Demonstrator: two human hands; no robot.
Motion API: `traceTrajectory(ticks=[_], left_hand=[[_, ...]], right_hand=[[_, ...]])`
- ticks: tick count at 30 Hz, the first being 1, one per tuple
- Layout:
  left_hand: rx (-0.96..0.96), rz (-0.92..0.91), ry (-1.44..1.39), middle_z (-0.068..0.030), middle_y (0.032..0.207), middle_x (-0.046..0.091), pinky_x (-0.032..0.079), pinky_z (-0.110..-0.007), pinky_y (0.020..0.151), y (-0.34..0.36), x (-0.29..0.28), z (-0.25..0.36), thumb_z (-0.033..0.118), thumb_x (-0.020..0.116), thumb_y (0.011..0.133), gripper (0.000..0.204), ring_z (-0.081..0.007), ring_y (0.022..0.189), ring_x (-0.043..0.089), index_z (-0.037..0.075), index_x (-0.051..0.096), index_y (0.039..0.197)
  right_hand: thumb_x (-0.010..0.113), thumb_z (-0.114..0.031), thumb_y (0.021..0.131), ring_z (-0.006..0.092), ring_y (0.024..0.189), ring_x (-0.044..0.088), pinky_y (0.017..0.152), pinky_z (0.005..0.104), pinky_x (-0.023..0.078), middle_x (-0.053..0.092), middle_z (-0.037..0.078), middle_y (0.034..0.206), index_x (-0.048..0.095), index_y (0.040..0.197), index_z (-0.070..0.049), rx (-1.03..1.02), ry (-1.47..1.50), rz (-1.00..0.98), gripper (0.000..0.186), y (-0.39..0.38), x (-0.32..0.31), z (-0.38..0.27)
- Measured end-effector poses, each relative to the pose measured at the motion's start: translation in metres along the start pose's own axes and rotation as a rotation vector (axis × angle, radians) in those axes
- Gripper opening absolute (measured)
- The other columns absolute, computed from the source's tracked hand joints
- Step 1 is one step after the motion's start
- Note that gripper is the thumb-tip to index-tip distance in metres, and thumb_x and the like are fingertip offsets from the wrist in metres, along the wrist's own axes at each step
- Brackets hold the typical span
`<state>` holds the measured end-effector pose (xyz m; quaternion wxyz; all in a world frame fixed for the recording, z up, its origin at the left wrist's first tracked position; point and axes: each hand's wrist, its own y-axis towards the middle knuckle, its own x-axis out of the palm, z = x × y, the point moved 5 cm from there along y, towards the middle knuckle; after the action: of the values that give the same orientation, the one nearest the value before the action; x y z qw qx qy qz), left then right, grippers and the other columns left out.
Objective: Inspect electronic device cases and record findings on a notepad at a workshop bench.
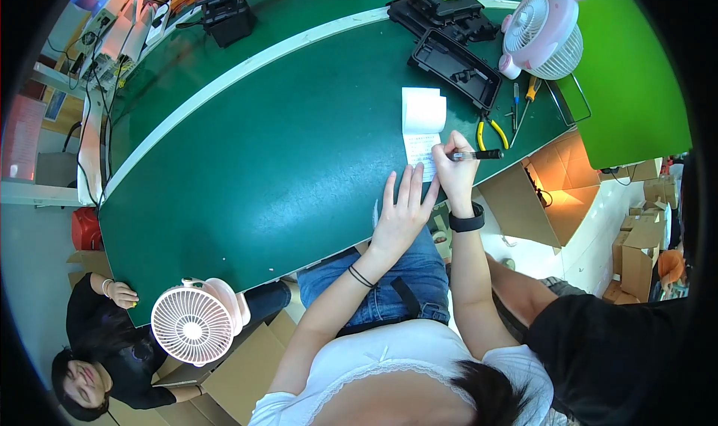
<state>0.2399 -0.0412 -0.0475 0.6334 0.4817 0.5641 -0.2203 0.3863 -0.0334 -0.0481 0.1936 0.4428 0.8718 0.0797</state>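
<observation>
A small white notepad (423, 115) lies on the green table near its front edge, with its upper pages curled over and lines of writing on the page below. My right hand (457, 168) is closed around a black pen (485, 154) and rests on the lower right of the page. My left hand (404, 210) lies with its fingers stretched out and apart, fingertips at the lower edge of the notepad. The pen's tip is hidden behind my right fingers.
Yellow-handled pliers (493, 133), an orange-handled screwdriver (532, 89) and a black plastic tray (458, 67) lie beyond my right hand. A pink fan (544, 29) stands farther back. A white fan (193, 326) is at the near left, beside another person (112, 351). Cardboard boxes (523, 201) stand below the table.
</observation>
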Motion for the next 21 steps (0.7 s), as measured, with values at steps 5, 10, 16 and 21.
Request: traceTrajectory(ticks=[5, 10, 16, 21], left_hand=[[-0.007, 0.008, -0.001, -0.0141, 0.142, 0.051, 0.031, -0.050, 0.113, -0.0003, 0.0006, -0.0005, 0.022, 0.053, 0.089, 0.050, -0.0253, 0.132, 0.048, 0.019, 0.052, 0.139], [-0.003, -0.001, -0.008, -0.0145, 0.142, 0.051, 0.032, -0.050, 0.113, 0.0008, -0.0003, -0.0009, 0.022, 0.053, 0.089, 0.050, -0.0257, 0.133, 0.048, 0.019, 0.052, 0.139], [-0.009, 0.008, -0.012, -0.0148, 0.142, 0.050, 0.032, -0.050, 0.113, 0.0006, -0.0008, -0.0002, 0.022, 0.053, 0.089, 0.050, -0.0260, 0.133, 0.047, 0.019, 0.051, 0.139], [-0.002, 0.006, 0.000, -0.0145, 0.143, 0.050, 0.032, -0.050, 0.113, 0.0003, -0.0005, -0.0002, 0.021, 0.052, 0.090, 0.050, -0.0262, 0.133, 0.047, 0.019, 0.050, 0.140]], right_hand=[[0.064, -0.001, 0.076, 0.0067, 0.055, 0.038, 0.049, 0.0254, 0.032, 0.041, 0.002, 0.057, 0.041, 0.066, -0.003, -0.018, -0.059, 0.082, 0.025, 0.0003, -0.0027, -0.0026], [0.063, 0.000, 0.075, 0.0072, 0.054, 0.037, 0.048, 0.0262, 0.032, 0.040, 0.002, 0.056, 0.041, 0.066, -0.003, -0.020, -0.074, 0.067, 0.025, 0.0021, -0.0028, -0.0010], [0.064, 0.000, 0.075, 0.0071, 0.054, 0.037, 0.048, 0.0267, 0.032, 0.040, 0.002, 0.056, 0.040, 0.066, -0.003, -0.004, -0.084, 0.055, 0.025, 0.0022, -0.0029, -0.0016], [0.064, 0.001, 0.075, 0.0068, 0.054, 0.037, 0.048, 0.0263, 0.032, 0.039, 0.001, 0.056, 0.039, 0.066, -0.003, 0.003, -0.095, 0.051, 0.026, 0.0024, -0.0033, 0.0001]])
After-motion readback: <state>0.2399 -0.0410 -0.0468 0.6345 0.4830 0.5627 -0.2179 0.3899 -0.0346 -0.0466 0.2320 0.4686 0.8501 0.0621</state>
